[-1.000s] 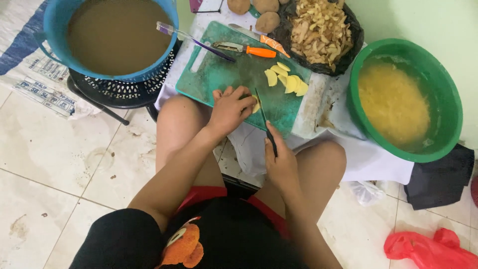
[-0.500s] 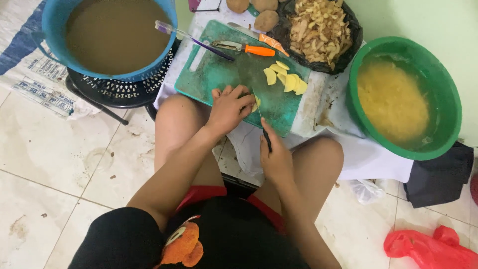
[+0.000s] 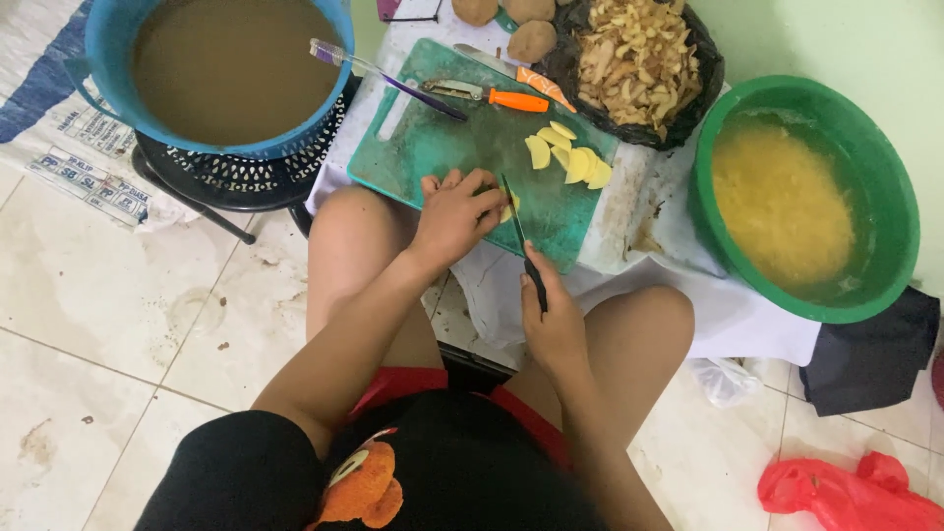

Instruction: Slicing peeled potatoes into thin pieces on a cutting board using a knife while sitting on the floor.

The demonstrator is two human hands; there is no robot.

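My left hand (image 3: 454, 214) presses a peeled yellow potato piece (image 3: 506, 209) onto the green cutting board (image 3: 433, 147); most of the piece is hidden under my fingers. My right hand (image 3: 554, 320) grips a dark-handled knife (image 3: 520, 236) whose blade rests against the potato piece just right of my left fingertips. A small pile of cut yellow potato slices (image 3: 566, 157) lies on the board farther back. An orange-handled peeler (image 3: 484, 96) and a purple toothbrush (image 3: 388, 81) lie along the board's far edge.
A blue bucket of brown water (image 3: 226, 69) stands on a black stool at the back left. At the right is a green basin (image 3: 801, 197) with yellow potato in water. A black bag of peels (image 3: 637, 59), whole potatoes (image 3: 533, 39), and a red plastic bag (image 3: 851, 492) lie around.
The knife lifted and came down again on the potato piece; my right hand shifted slightly along with it. My left hand stayed on the potato.
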